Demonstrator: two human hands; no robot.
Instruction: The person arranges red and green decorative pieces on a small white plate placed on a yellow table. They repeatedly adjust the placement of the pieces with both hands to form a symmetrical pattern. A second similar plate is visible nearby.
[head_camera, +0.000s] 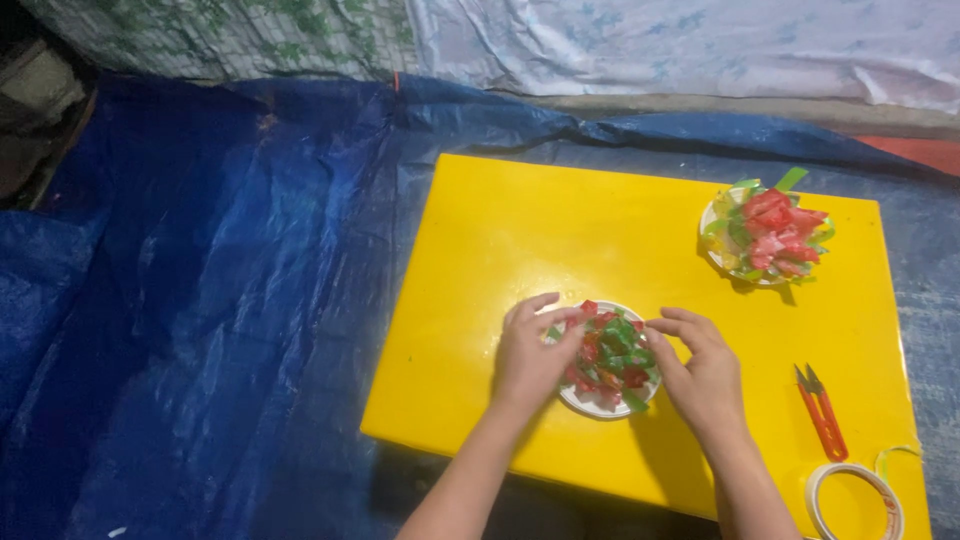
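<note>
**Two hands, two plates on a yellow board**

Nearest of all, at the board's front right corner, lies one roll of tape (855, 500), flat on its side with a loose end curling up from it. Just behind it rests one pair of red thread snips (822, 412), their long axis running front to back, blades aimed away toward the far edge.

Both bare forearms come up from the bottom. One white plate (608, 402) sits near the front edge of the yellow board (520, 230), heaped with small red and green ribbon pieces (610, 352). Being round, the plate points no particular way. From where I stand the left hand (530, 350) cups the plate's left side, fingers curled loosely over the heap; the right hand (700, 370) meets its right side, fingertips pinched at the pieces on that edge. Whether either hand actually has a piece gripped, I cannot tell.

A second plate (712, 255), one only, stands well apart at the far right corner, piled with larger red and green strips. Blue tarpaulin (200, 300) spreads under and around the board.
</note>
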